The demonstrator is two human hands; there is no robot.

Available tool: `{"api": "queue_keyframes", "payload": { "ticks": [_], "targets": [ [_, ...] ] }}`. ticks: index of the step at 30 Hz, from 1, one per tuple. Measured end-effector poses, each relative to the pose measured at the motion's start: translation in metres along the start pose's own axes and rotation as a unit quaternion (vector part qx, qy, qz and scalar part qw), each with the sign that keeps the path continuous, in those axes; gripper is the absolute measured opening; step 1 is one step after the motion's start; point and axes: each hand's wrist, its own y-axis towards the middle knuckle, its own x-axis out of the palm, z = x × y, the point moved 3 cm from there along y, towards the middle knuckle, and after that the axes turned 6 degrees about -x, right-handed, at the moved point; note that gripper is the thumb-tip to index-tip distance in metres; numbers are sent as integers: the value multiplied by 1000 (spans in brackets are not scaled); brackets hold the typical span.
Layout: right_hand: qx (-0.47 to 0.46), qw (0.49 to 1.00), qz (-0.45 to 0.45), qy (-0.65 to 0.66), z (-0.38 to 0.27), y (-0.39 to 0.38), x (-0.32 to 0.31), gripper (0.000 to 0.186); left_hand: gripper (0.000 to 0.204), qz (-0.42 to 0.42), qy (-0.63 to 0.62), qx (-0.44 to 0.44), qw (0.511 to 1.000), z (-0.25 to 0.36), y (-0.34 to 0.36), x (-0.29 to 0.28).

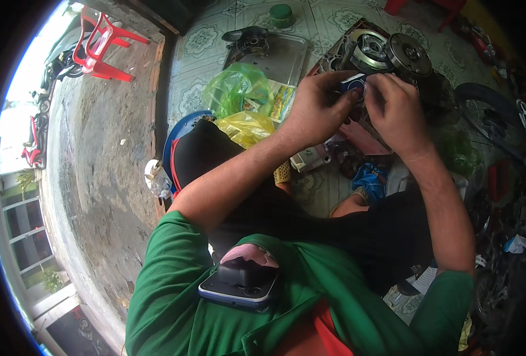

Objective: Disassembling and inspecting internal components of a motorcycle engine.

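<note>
A small blue and white packet (pixel 352 85) is held up in front of me. My left hand (pixel 322 107) is closed on its left side, thumb below and fingers above. At its right edge, the fingers of my right hand (pixel 396 110) are pinched together on it; the fingertips partly hide that edge. Just beyond my hands lie motorcycle engine parts: a round metal rotor (pixel 370 48) and a dark drum-shaped part (pixel 408 53). A pinkish-red flat piece (pixel 367 137) lies beneath my hands.
Green (pixel 239 89) and yellow plastic bags (pixel 245 127) lie left of my hands, near a metal tray (pixel 290 53) and a blue basin (pixel 171 145). A black tyre (pixel 491 95) is at right. A red chair (pixel 104 50) stands outside. A phone (pixel 239 289) hangs at my chest.
</note>
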Motion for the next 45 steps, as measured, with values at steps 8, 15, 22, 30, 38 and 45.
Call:
{"api": "queue_keyframes", "payload": {
  "ticks": [8, 15, 22, 30, 38, 45],
  "targets": [
    [0, 999, -6, 48, 0, 0, -1, 16, 34, -9, -44, -50, 998, -2, 1, -3],
    [-12, 1000, -1, -27, 3, -2, 5, 13, 40, 2, 31, 14, 999, -3, 1, 2],
    [-12, 999, 39, 22, 5, 3, -5, 14, 40, 2, -54, -9, 998, -3, 6, -1],
    [-114, 989, 24, -89, -9, 6, -6, 15, 42, 6, -99, -60, 993, -4, 8, -12],
    [-106, 991, 8, -81, -5, 8, 1, 14, 38, -13, -38, -39, 998, -2, 4, -11],
    [-115, 983, -17, -142, -8, 11, 2, 16, 34, -8, -27, -7, 1000, 2, 2, -9]
  ]
}}
